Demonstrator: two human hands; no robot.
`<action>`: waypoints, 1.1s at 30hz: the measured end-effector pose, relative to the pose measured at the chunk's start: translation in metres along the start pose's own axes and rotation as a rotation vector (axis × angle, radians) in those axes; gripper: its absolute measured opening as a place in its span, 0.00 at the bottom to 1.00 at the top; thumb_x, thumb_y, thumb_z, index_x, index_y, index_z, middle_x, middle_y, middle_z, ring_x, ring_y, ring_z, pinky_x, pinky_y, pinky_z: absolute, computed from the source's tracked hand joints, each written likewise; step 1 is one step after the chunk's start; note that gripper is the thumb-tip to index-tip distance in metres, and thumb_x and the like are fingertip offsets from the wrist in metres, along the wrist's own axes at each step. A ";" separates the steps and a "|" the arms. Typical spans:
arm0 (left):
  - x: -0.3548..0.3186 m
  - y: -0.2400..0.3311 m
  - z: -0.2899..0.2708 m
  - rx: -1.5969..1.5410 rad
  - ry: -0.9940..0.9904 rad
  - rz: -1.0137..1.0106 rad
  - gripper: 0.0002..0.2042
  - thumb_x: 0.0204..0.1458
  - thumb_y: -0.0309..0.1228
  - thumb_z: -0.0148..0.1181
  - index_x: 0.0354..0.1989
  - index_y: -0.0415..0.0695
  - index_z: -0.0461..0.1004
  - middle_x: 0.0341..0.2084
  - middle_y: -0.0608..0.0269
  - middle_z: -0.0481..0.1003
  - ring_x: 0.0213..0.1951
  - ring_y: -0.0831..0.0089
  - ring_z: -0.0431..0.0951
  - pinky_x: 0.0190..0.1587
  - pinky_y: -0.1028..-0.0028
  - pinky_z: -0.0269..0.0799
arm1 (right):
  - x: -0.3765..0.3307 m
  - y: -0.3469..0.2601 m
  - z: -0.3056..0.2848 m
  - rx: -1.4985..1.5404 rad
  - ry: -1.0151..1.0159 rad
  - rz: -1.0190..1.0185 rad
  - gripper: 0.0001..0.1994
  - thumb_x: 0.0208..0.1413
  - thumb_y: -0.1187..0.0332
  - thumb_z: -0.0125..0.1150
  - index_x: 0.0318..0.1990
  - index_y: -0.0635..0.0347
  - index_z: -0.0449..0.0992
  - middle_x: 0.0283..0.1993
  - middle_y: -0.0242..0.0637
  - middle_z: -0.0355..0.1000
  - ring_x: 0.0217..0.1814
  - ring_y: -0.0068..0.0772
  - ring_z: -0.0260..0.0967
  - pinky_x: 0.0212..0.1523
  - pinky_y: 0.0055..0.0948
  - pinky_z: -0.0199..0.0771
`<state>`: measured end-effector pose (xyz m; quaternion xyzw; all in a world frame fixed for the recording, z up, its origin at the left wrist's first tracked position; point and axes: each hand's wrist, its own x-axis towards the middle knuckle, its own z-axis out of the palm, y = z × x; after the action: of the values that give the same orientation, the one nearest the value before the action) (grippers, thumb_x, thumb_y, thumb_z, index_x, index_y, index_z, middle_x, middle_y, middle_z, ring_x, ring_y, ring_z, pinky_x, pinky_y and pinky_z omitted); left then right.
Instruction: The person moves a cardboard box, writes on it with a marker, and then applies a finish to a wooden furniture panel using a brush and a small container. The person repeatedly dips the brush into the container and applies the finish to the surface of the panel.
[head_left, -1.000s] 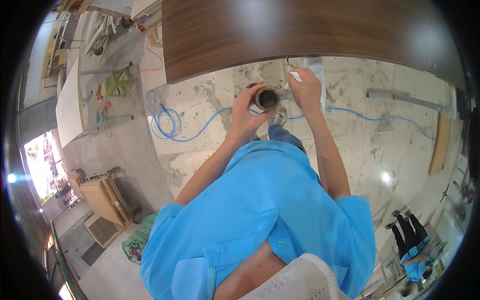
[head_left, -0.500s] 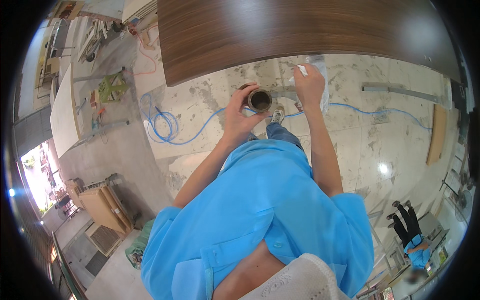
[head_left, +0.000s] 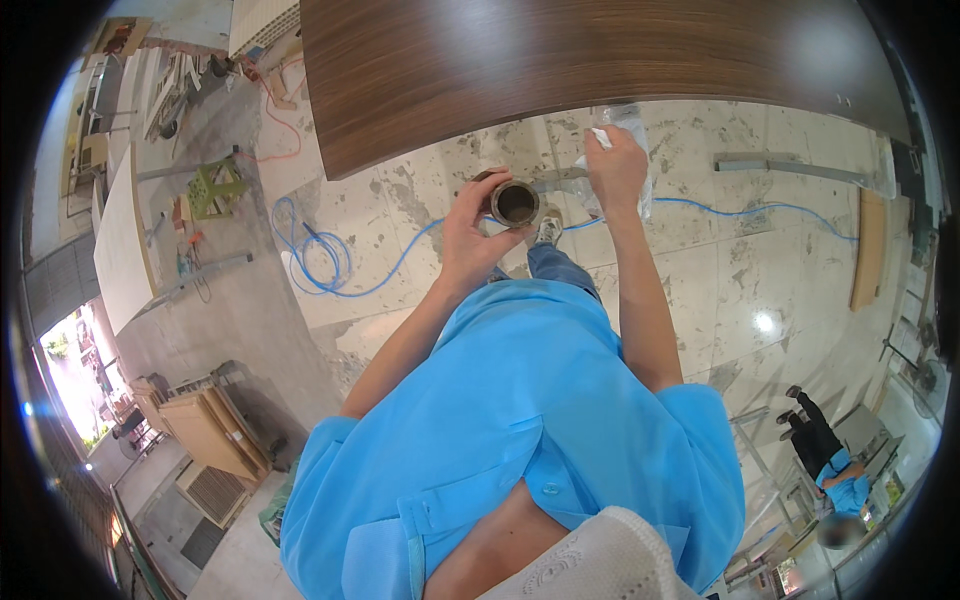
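My left hand (head_left: 470, 232) is wrapped round a dark, open-mouthed cylindrical container (head_left: 517, 204), its round opening facing up toward me. What lies inside is too dark to make out. To the right of it, my right hand (head_left: 618, 178) is closed on a small white wad (head_left: 601, 139), perhaps cloth or tissue, which sticks out past the fingertips. Both hands are held short of the front edge of a dark brown wood-grain panel (head_left: 560, 60). Behind my right hand shows some clear plastic sheeting (head_left: 640, 122).
A blue hose (head_left: 385, 284) runs across the stained floor, coiled at the left. Metal bars (head_left: 790, 168) and a wooden board (head_left: 868, 250) lie to the right. A green stool (head_left: 217, 190) stands at the left. Another person (head_left: 835, 470) is at the far lower right.
The whole view has shifted slightly, so the panel sits a little higher and further left. My hands keep the same grips on the container and the white wad.
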<state>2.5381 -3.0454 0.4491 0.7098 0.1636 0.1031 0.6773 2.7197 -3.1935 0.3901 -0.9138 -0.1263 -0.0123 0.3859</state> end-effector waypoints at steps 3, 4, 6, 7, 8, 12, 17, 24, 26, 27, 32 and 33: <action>0.000 0.000 0.000 0.016 -0.002 -0.004 0.36 0.42 0.15 0.75 0.63 0.40 0.70 0.65 0.57 0.67 0.63 0.66 0.73 0.67 0.66 0.71 | 0.000 -0.001 0.002 0.013 0.000 -0.079 0.12 0.56 0.60 0.67 0.41 0.59 0.85 0.40 0.51 0.80 0.42 0.58 0.78 0.44 0.45 0.76; 0.000 0.000 0.000 0.016 -0.003 -0.003 0.36 0.42 0.15 0.75 0.63 0.40 0.70 0.65 0.57 0.67 0.63 0.66 0.73 0.67 0.66 0.71 | 0.002 0.000 0.002 0.000 0.000 -0.072 0.13 0.56 0.60 0.67 0.41 0.60 0.85 0.40 0.51 0.80 0.42 0.58 0.78 0.44 0.45 0.76; 0.000 0.000 0.000 0.012 -0.004 -0.004 0.36 0.42 0.15 0.75 0.64 0.40 0.70 0.65 0.56 0.67 0.64 0.66 0.72 0.67 0.66 0.71 | 0.005 0.002 -0.001 -0.029 0.019 -0.019 0.13 0.56 0.60 0.67 0.40 0.60 0.85 0.40 0.50 0.80 0.42 0.58 0.78 0.43 0.45 0.76; 0.000 0.000 0.001 0.010 -0.002 -0.008 0.36 0.42 0.15 0.74 0.64 0.40 0.70 0.65 0.56 0.67 0.64 0.66 0.72 0.67 0.66 0.71 | 0.008 0.005 -0.004 -0.045 0.036 0.026 0.13 0.56 0.60 0.67 0.40 0.60 0.85 0.40 0.50 0.80 0.42 0.58 0.78 0.43 0.45 0.76; 0.000 0.000 0.001 0.008 0.000 -0.011 0.36 0.42 0.14 0.74 0.64 0.39 0.69 0.65 0.56 0.67 0.64 0.66 0.72 0.67 0.66 0.71 | 0.010 0.007 -0.008 -0.075 0.081 0.098 0.14 0.55 0.59 0.67 0.40 0.60 0.85 0.40 0.49 0.80 0.42 0.58 0.78 0.43 0.46 0.76; 0.000 -0.001 0.002 -0.009 0.005 -0.001 0.35 0.42 0.13 0.74 0.64 0.39 0.69 0.66 0.56 0.66 0.64 0.67 0.71 0.67 0.66 0.70 | 0.014 0.012 -0.014 -0.089 0.079 0.031 0.14 0.55 0.59 0.67 0.40 0.60 0.85 0.40 0.50 0.81 0.42 0.58 0.79 0.43 0.46 0.77; 0.001 0.001 0.005 0.001 -0.004 -0.025 0.35 0.42 0.14 0.74 0.63 0.39 0.70 0.67 0.55 0.66 0.64 0.67 0.71 0.67 0.66 0.69 | 0.011 0.007 -0.009 -0.062 -0.038 -0.028 0.14 0.55 0.59 0.67 0.39 0.60 0.85 0.39 0.52 0.81 0.42 0.58 0.79 0.43 0.46 0.77; 0.003 0.001 0.008 -0.016 -0.019 -0.003 0.36 0.41 0.14 0.75 0.63 0.40 0.70 0.67 0.56 0.66 0.63 0.68 0.72 0.67 0.66 0.69 | 0.025 0.026 -0.027 -0.093 0.064 0.090 0.13 0.55 0.59 0.67 0.40 0.59 0.85 0.40 0.50 0.81 0.43 0.57 0.78 0.43 0.47 0.77; 0.003 0.000 0.010 -0.027 -0.019 -0.003 0.36 0.41 0.14 0.74 0.63 0.40 0.70 0.66 0.56 0.66 0.63 0.67 0.72 0.67 0.66 0.69 | 0.026 0.027 -0.029 -0.079 0.027 0.072 0.13 0.54 0.59 0.67 0.41 0.56 0.84 0.39 0.48 0.80 0.44 0.57 0.78 0.43 0.50 0.76; 0.003 0.000 0.012 -0.030 -0.024 -0.004 0.35 0.41 0.14 0.74 0.63 0.40 0.70 0.66 0.57 0.66 0.63 0.67 0.72 0.67 0.66 0.69 | 0.025 0.027 -0.029 -0.064 0.031 0.041 0.12 0.54 0.59 0.67 0.41 0.56 0.84 0.39 0.48 0.80 0.43 0.57 0.78 0.43 0.50 0.76; 0.004 0.000 0.014 -0.051 -0.035 0.005 0.36 0.42 0.15 0.75 0.63 0.40 0.70 0.66 0.57 0.67 0.63 0.67 0.72 0.67 0.66 0.69 | 0.021 0.019 -0.037 0.013 0.067 -0.036 0.13 0.55 0.60 0.70 0.42 0.58 0.84 0.39 0.48 0.81 0.43 0.54 0.80 0.45 0.43 0.77; 0.004 0.000 0.014 -0.041 -0.032 0.004 0.36 0.42 0.15 0.75 0.63 0.40 0.70 0.66 0.57 0.67 0.64 0.67 0.72 0.67 0.66 0.69 | 0.021 0.018 -0.040 0.032 0.024 -0.013 0.13 0.55 0.60 0.69 0.42 0.58 0.84 0.39 0.48 0.81 0.44 0.53 0.80 0.45 0.43 0.77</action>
<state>2.5468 -3.0571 0.4481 0.6975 0.1491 0.0968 0.6942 2.7477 -3.2297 0.4081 -0.9064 -0.1279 -0.0237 0.4020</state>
